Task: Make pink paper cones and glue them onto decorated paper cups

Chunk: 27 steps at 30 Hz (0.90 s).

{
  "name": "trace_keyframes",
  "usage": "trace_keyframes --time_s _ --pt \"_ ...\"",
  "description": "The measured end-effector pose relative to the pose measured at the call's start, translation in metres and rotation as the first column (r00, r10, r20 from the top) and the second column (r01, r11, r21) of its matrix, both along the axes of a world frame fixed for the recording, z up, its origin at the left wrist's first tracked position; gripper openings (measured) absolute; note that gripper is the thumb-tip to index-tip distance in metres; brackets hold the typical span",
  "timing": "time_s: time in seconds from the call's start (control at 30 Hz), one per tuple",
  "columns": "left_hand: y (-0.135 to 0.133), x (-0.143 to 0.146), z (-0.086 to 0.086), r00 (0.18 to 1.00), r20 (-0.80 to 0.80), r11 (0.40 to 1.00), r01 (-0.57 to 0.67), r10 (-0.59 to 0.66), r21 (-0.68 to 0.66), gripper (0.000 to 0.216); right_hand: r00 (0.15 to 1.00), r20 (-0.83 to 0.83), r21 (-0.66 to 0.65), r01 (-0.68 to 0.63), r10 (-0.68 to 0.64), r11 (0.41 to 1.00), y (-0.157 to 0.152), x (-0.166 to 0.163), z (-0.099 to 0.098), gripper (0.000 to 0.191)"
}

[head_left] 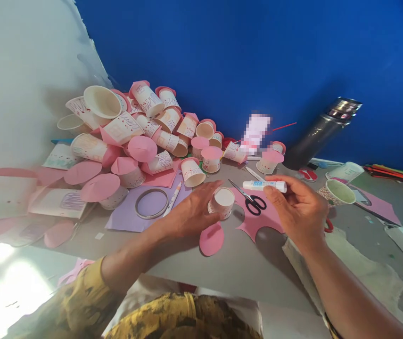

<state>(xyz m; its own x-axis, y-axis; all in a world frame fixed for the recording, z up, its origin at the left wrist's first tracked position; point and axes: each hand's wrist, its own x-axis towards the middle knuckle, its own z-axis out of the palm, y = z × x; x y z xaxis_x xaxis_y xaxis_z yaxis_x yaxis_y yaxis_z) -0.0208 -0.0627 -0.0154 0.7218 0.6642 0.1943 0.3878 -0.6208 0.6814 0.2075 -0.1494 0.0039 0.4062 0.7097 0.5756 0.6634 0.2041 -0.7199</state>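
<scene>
My left hand [190,212] is closed around a small white paper cup [222,201] that stands mouth down on the grey table [243,263]. My right hand [300,207] pinches a white glue stick [265,186] with a blue label, held level just right of the cup. A pink paper circle [211,239] lies on the table right below the cup. Black-handled scissors [252,200] rest on a cut pink paper sheet [258,221] between my two hands.
A big heap of decorated paper cups with pink paper lids [141,136] fills the back left. A metal ring [151,203] lies on lilac paper. A dark steel flask [317,134] leans at the back right, near more cups [337,192] and coloured sticks [399,174].
</scene>
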Motion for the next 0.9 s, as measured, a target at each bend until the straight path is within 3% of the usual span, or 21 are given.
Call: trace_keyframes --time_s 0.1,0.27,0.33,0.4,0.47,0.5,0.53,0.57,0.63,0.7,0.77,0.83,0.9 --pt "-0.007 -0.025 0.015 1.0 0.011 0.984 -0.012 0.01 0.178 0.064 1.0 -0.005 -0.008 0.001 -0.001 1.0 0.0 0.0 0.0 0.021" --pt "-0.023 -0.047 0.019 0.946 -0.276 0.92 0.251 -0.168 0.3 0.04 0.996 -0.083 -0.036 -0.016 0.013 0.999 0.001 0.005 0.0 0.02" --pt "-0.028 -0.045 0.015 0.936 -0.278 0.888 0.307 -0.216 0.343 0.028 0.982 -0.185 -0.057 -0.049 0.037 0.997 0.004 0.008 -0.001 0.023" --pt "-0.03 -0.041 0.013 0.954 -0.181 0.92 0.281 -0.238 0.274 0.026 0.937 -0.338 -0.061 -0.118 0.091 0.991 0.009 0.013 -0.002 0.024" --pt "-0.028 -0.037 0.015 0.979 0.016 0.979 0.201 -0.202 0.028 0.019 0.854 -0.501 -0.032 -0.179 0.139 0.983 0.014 0.017 -0.001 0.024" --pt "-0.025 -0.034 0.017 0.98 0.135 0.974 0.165 -0.145 -0.153 0.013 0.8 -0.579 -0.015 -0.205 0.159 0.979 0.016 0.019 0.0 0.024" --pt "-0.02 -0.032 0.019 0.965 0.258 0.929 0.141 -0.051 -0.342 0.006 0.745 -0.644 -0.002 -0.228 0.173 0.974 0.018 0.02 0.001 0.025" --pt "-0.015 -0.028 0.02 0.935 0.348 0.842 0.131 0.071 -0.524 0.005 0.697 -0.693 0.004 -0.252 0.184 0.968 0.02 0.02 0.002 0.025" --pt "-0.002 -0.02 0.022 0.856 0.425 0.647 0.148 0.296 -0.748 0.015 0.628 -0.755 -0.032 -0.323 0.189 0.946 0.021 0.018 0.002 0.025" --pt "0.011 -0.01 0.022 0.828 0.412 0.496 0.194 0.379 -0.846 0.019 0.589 -0.787 -0.091 -0.404 0.183 0.91 0.022 0.014 0.0 0.026" --pt "0.019 0.0 0.021 0.827 0.387 0.394 0.223 0.407 -0.891 0.02 0.551 -0.816 -0.158 -0.498 0.171 0.852 0.023 0.01 -0.005 0.03" --pt "0.023 0.007 0.02 0.821 0.369 0.333 0.234 0.436 -0.914 0.02 0.519 -0.839 -0.21 -0.585 0.162 0.783 0.024 0.006 -0.012 0.035" --pt "0.024 0.012 0.019 0.817 0.362 0.309 0.238 0.449 -0.921 0.019 0.496 -0.854 -0.239 -0.645 0.16 0.726 0.026 0.004 -0.018 0.04"
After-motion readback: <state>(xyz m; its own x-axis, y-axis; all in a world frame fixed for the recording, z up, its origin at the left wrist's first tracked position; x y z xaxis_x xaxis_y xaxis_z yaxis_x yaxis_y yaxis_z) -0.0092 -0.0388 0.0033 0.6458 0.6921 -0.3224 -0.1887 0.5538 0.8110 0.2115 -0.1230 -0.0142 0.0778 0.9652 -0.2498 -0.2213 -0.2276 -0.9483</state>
